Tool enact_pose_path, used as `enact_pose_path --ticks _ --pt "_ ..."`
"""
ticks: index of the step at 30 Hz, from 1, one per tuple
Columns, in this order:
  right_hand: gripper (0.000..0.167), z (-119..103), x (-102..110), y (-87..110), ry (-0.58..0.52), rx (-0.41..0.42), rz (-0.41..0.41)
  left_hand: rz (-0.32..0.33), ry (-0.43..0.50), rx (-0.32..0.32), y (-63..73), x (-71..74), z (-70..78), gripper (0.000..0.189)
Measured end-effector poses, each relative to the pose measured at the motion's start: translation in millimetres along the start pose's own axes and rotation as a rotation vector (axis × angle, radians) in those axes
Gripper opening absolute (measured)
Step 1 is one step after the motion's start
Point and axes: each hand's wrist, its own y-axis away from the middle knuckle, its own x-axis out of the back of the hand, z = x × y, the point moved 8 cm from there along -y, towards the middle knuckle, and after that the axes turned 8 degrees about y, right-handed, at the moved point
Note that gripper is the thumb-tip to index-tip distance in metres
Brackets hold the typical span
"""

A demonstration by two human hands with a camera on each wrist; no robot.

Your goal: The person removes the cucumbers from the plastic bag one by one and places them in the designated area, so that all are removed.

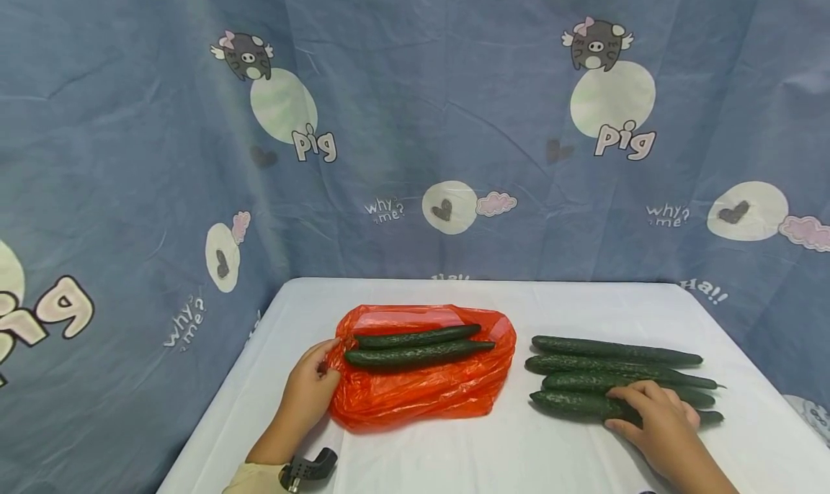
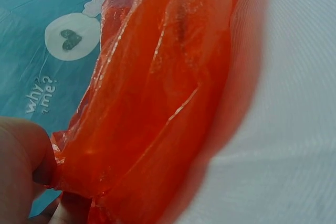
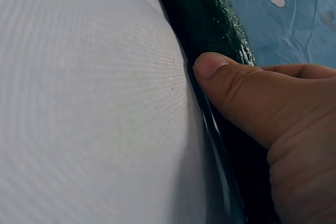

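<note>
Nearest cucumber (image 1: 564,404) of a row of four, 3 o'clock side of the tabletop (image 1: 493,461). Right hand (image 1: 661,429) over it, fingers curled round, thumb against the near flank; firm hold, little gap. Three other cucumbers (image 1: 609,348) lie roughly parallel toward 12 o'clock; one carries a thin stem at its 3 o'clock end.

Red plastic bag (image 1: 421,400) at 9 o'clock from the row, well apart, flattened and crinkled. Left hand (image 1: 310,384) at the bag's 9 o'clock edge, thumb and fingers closed in a pinch on the film. Pair of cucumbers (image 1: 418,353) side by side on the bag, 12 o'clock of its middle.

Dark wrist strap (image 1: 308,469) and pale sleeve (image 1: 256,477) at 7 o'clock. Blue cloth (image 1: 402,62) printed with pigs and hearts rises at 12 o'clock.
</note>
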Motion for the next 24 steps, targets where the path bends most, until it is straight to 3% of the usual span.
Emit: enact_pose_path --ticks 24 --pt "0.047 7.6 13.7 1.3 -0.029 -0.043 0.048 -0.003 0.024 -0.002 2.6 1.5 0.9 0.057"
